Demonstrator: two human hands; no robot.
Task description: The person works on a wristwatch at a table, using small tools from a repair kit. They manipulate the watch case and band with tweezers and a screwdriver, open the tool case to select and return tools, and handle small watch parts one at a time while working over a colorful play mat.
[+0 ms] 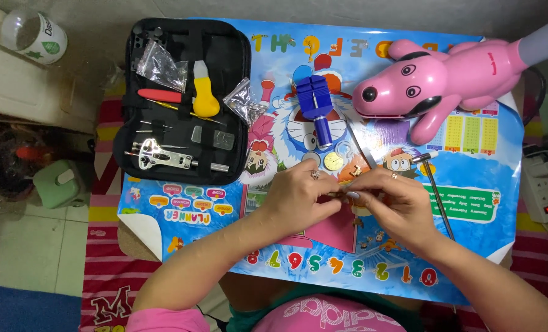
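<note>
My left hand [298,195] and my right hand [392,203] meet fingertip to fingertip over a colourful cartoon poster [194,215] that covers the table. Together they pinch a small metal piece [341,194], mostly hidden by the fingers; what it is I cannot tell. Just beyond the fingers lie a gold watch case [333,161] and a small gold part [355,173]. A blue link-remover tool [316,109] stands behind those.
An open black tool case [185,101] with a yellow-handled knife [204,93], a red tool and a metal wrench lies at the left. A pink dog-shaped lamp [437,77] stands at the back right. A small hammer [435,184] rests right of my hand. A power strip [541,190] lies at the far right.
</note>
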